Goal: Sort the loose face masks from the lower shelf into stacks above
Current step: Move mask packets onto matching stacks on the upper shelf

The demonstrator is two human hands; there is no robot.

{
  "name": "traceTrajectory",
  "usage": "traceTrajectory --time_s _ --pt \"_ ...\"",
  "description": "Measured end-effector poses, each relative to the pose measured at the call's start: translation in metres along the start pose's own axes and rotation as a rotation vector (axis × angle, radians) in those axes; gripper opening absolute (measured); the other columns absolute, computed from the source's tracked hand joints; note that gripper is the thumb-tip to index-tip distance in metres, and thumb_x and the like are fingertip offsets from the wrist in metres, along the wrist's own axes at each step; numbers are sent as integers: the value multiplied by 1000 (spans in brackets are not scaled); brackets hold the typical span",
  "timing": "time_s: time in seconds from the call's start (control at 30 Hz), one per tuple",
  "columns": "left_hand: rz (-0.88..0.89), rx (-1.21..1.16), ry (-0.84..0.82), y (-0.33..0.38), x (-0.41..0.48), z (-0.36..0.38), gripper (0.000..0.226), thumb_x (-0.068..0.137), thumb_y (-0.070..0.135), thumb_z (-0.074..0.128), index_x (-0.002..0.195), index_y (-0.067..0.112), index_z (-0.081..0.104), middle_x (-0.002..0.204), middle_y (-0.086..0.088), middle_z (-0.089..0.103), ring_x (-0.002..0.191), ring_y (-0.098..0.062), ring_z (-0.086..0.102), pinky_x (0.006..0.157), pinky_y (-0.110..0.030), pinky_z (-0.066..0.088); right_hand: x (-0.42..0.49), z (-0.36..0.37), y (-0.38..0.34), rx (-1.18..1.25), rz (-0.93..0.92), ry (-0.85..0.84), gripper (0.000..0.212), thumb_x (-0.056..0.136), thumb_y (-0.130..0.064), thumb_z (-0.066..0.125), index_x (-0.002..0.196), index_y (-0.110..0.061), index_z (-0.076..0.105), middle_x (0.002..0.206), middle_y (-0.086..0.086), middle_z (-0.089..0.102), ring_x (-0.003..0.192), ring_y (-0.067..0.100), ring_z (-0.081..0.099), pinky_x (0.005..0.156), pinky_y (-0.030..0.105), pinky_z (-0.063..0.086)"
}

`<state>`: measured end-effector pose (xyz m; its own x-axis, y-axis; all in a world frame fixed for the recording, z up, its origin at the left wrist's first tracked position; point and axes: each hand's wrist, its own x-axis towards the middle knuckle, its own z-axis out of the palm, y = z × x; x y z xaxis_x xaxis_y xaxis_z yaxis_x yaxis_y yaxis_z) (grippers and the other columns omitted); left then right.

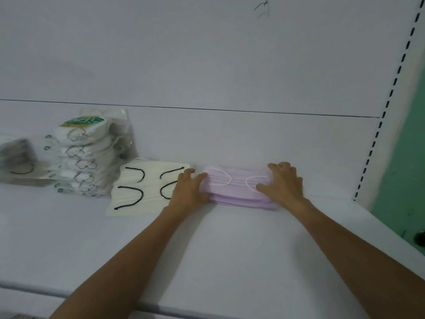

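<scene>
A stack of purple face masks [236, 192] with white ear loops lies on the white shelf [230, 249] against the back wall. My left hand [189, 192] grips the stack's left end, fingers curled over the edge. My right hand [284, 183] holds the right end, fingers bent over the top mask. Just left of the purple stack lie cream masks [140, 189] with black ear loops, in two flat piles side by side.
Further left stands a tall pile of packaged white masks [85, 157] in clear plastic with green print. Grey masks [16, 164] show blurred at the far left edge. A slotted shelf upright [388, 100] runs up the right side, with a green wall [411, 169] beyond it.
</scene>
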<state>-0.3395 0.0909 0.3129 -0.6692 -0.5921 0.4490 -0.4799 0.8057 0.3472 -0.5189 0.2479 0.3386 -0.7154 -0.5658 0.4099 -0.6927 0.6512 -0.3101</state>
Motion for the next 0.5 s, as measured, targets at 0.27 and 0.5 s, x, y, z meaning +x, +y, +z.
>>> traceTrajectory --time_s 0.27,0.5 --pt "84 -95 134 -39 -20 -44 44 83 11 61 127 15 57 135 -9 47 122 -28 41 100 -24 27 -21 4 -58 94 -183 228 54 81 -29 67 130 -11 53 136 9 46 125 28 39 100 40 32" --pt "76 -123 110 -108 -56 -87 35 80 11 65 115 14 65 121 -9 57 116 -28 47 96 -30 35 -58 12 -132 97 -189 213 54 82 -25 64 133 -12 49 137 7 46 126 26 39 98 37 31"
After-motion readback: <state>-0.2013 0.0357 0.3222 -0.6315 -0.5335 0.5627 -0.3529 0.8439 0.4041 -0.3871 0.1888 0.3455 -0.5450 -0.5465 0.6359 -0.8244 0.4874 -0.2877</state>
